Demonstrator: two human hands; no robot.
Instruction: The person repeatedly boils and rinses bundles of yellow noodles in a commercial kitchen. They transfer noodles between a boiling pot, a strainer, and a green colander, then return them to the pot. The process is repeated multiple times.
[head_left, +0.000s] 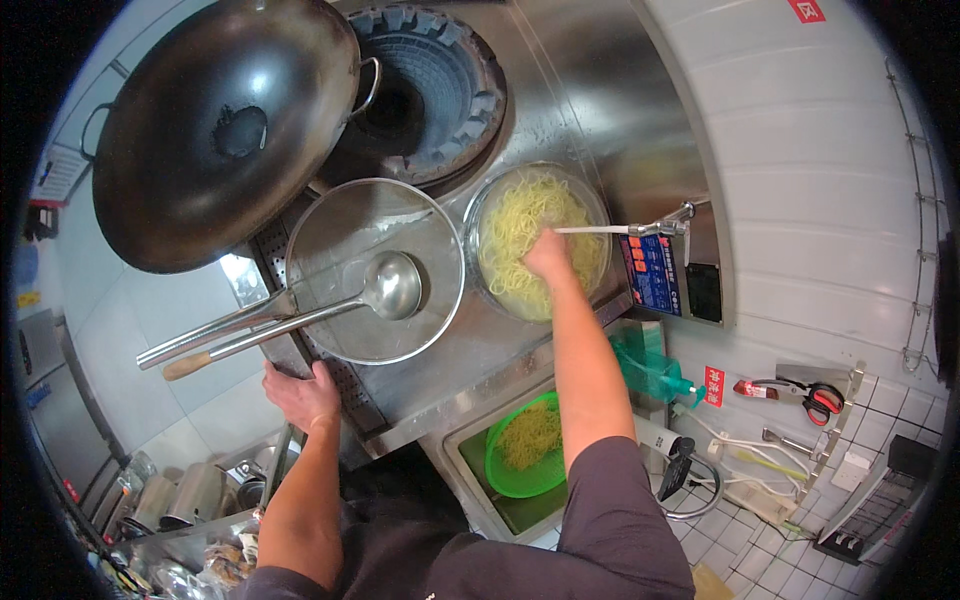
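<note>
My right hand (549, 255) is down among pale yellow noodles (525, 202) in a round bowl (471, 262) on the steel counter; its fingertips are hidden. From a wall tap (660, 227), a white streak reaches to the hand; whether it is water or a tube, I cannot tell. Thumb on one side and fingers on the other, my left hand (304, 394) straddles the steel counter edge (291, 346). Between the hands lies a wide round mesh strainer (337, 247) with a long metal handle. A steel ladle (392, 286) with a wooden handle end rests across it.
A large wok (225, 135) leans tilted beside an open wok burner (450, 97). Below my right arm, a green basket (510, 484) with more noodles sits in a sink (459, 457). A green pump bottle (652, 375) and scissors (817, 401) are at the right.
</note>
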